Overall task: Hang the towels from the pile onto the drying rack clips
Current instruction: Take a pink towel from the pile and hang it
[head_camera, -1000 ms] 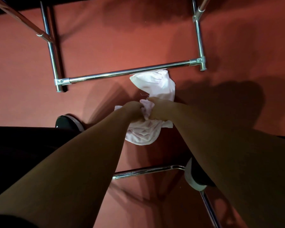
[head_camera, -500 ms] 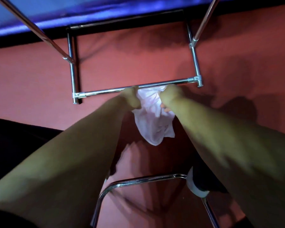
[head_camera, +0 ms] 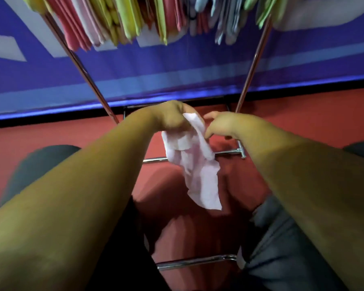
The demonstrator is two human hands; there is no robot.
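— Where do we have the towel?

— The pale pink towel (head_camera: 198, 171) hangs in the air between our two hands, crumpled at the top and trailing down to a loose corner over the red floor (head_camera: 51, 135). It touches nothing below it.

— Which hand carries it?

— Our left hand (head_camera: 172, 117) grips the bunched top end, with the fingers curled round the cloth. Our right hand (head_camera: 221, 124) is just beside it on the other side. One fingertip meets the towel's right edge and the thumb sticks out above. The blur stops us from telling whether that hand pinches the cloth or only touches it.

— So the hands are close?

— Yes, near each other at about the same height, with only the top of the towel between them.

— And the drying rack?

— The drying rack (head_camera: 253, 66) stands right in front of us. Its two slanted metal poles rise on either side of our hands, and a low crossbar runs behind the hanging cloth. High above, a row of hung towels (head_camera: 130, 19) in pink, yellow, green and pale blue fills the top of the rack, well apart from the one we hold. Behind it all is a blue banner (head_camera: 177, 76).
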